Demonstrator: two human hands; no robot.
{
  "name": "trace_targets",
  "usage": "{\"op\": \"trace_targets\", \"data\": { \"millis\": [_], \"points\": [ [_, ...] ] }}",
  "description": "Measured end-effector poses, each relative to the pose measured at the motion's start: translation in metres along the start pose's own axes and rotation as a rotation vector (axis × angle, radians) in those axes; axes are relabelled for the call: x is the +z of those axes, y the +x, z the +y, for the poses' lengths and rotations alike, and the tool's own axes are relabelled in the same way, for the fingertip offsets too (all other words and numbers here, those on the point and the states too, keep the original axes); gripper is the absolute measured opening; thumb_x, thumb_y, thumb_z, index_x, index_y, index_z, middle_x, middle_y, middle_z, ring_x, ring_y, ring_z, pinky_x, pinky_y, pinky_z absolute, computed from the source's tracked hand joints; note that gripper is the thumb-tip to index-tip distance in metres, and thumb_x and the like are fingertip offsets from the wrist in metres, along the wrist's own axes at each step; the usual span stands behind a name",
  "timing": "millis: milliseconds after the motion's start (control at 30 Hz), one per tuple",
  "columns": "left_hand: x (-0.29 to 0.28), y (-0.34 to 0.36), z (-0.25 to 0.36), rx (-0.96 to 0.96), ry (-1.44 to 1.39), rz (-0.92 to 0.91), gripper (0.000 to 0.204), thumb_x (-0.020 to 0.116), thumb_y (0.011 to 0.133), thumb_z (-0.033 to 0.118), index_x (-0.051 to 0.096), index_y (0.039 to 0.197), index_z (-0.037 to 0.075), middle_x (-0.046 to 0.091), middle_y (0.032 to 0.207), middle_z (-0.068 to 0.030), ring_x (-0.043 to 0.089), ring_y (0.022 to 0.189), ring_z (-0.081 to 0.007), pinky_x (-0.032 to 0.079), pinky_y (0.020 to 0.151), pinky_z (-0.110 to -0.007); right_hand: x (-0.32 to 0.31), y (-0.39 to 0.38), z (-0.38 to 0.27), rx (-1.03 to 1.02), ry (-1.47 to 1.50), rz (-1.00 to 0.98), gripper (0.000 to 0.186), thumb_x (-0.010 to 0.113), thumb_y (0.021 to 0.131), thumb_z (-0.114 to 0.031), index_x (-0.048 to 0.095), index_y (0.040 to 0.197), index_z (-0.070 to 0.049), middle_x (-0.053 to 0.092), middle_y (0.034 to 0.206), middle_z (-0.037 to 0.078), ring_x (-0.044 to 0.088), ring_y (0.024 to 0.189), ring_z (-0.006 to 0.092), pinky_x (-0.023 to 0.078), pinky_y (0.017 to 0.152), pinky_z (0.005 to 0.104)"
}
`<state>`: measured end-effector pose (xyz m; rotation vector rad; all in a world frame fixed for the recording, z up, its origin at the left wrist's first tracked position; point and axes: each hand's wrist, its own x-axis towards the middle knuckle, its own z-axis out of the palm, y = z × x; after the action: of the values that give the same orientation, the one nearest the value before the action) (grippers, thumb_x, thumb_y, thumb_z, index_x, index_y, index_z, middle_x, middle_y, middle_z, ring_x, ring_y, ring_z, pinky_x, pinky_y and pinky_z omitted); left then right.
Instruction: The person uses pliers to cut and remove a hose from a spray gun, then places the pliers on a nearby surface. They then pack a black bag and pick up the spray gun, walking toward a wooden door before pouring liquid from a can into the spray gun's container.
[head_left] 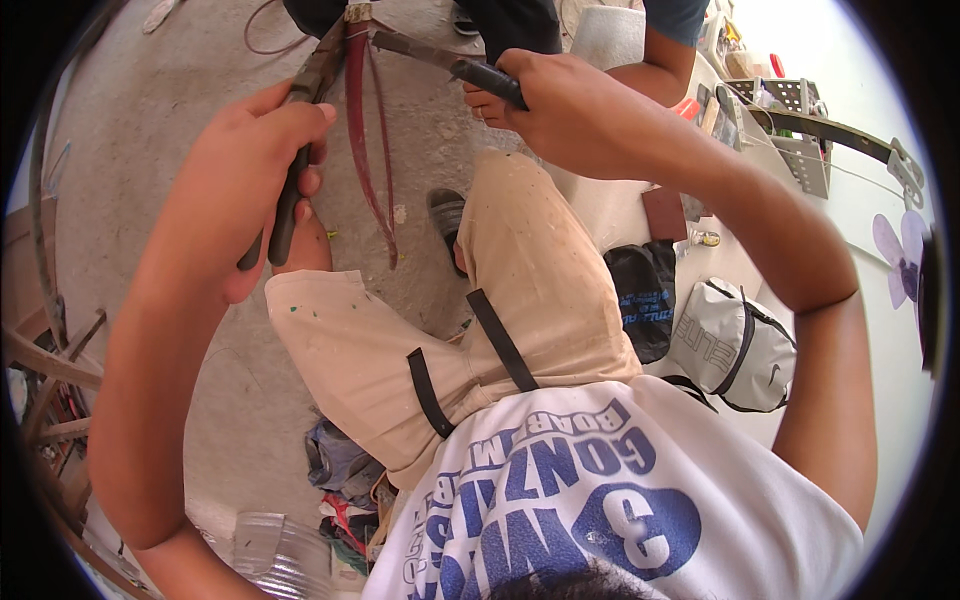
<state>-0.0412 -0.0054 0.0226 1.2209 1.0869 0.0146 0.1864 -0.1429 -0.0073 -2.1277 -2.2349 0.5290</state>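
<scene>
My left hand (250, 190) grips a dark two-handled plier-like tool (316, 75), angled up to a pale fitting (358, 14) at the top of a red hose-like piece (356, 130), which hangs down with a thin loop beside it. My right hand (550, 110) is closed on a black-handled metal tool (420, 50), whose far end points at the same fitting; whether it touches is unclear.
A co-worker's dark-clothed legs (510, 25) and bent arm (660, 75) are just ahead. At right lie a black bag (645, 300), a pale bag (725, 350), perforated holders (800, 160) and a fan (895, 255). Wooden frames (45, 370) stand left; cloths (340, 470) lie below.
</scene>
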Motion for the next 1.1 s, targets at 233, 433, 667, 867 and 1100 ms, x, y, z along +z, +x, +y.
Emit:
{"op": "trace_targets", "data": {
  "millis": [233, 433, 667, 867, 1100],
  "points": [
    [-0.003, 0.001, -0.007, 0.0, -0.078, -0.004, 0.015, 0.061, 0.093, 0.018, 0.055, 0.091, 0.005, 0.05, 0.076, 0.0025, 0.048, 0.063, -0.0056, 0.041, 0.054, -0.023, 0.016, 0.013, 0.023, -0.069, 0.318, -0.265, 0.016, 0.057, 0.088, -0.01, 0.059, 0.1, 0.001, 0.055, 0.087, 0.013, 0.063, 0.074, 0.0227, 0.054, 0.064, 0.0338],
    [-0.006, 0.002, -0.009, -0.026, -0.159, -0.046, 0.017, 0.061, 0.094, 0.017, 0.058, 0.102, 0.002, 0.051, 0.072, 0.001, 0.048, 0.06, -0.0069, 0.04, 0.054, -0.024, 0.008, 0.007, 0.013, 0.359, 1.381, -0.594, 0.013, 0.057, 0.086, -0.011, 0.055, 0.091, 0.001, 0.046, 0.071, 0.004, 0.047, 0.052, 0.0122, 0.043, 0.048, 0.0299],
    [-0.017, 0.009, -0.011, -0.024, -0.236, -0.088, 0.036, 0.06, 0.095, 0.015, 0.055, 0.126, -0.001, 0.056, 0.087, -0.0024, 0.051, 0.07, -0.0095, 0.042, 0.061, -0.026, 0.03, 0.009, -0.004, 0.384, 2.235, -0.869, 0.019, 0.054, 0.085, -0.005, 0.05, 0.103, -0.002, 0.04, 0.069, 0.001, 0.036, 0.056, 0.0089, 0.033, 0.049, 0.0274],
    [-0.024, 0.008, -0.02, -0.051, -0.29, -0.104, 0.047, 0.063, 0.094, 0.016, 0.049, 0.137, -0.001, 0.058, 0.095, -0.0047, 0.053, 0.075, -0.0118, 0.045, 0.064, -0.028, 0.054, 0.006, -0.045, 0.209, 2.84, -1.0, 0.024, 0.058, 0.086, -0.007, 0.05, 0.108, -0.006, 0.042, 0.078, 0.004, 0.036, 0.058, 0.0107, 0.031, 0.051, 0.0289],
    [-0.001, 0.008, -0.012, -0.106, -0.468, -0.077, 0.043, 0.062, 0.096, 0.012, 0.052, 0.136, -0.001, 0.059, 0.092, -0.0025, 0.053, 0.076, -0.0107, 0.046, 0.067, -0.028, 0.06, 0.003, -0.091, -0.599, 3.485, -1.06, 0.028, 0.058, 0.088, -0.011, 0.047, 0.112, -0.005, 0.039, 0.075, 0.005, 0.034, 0.055, 0.0109, 0.031, 0.046, 0.0286]
  ]
}}
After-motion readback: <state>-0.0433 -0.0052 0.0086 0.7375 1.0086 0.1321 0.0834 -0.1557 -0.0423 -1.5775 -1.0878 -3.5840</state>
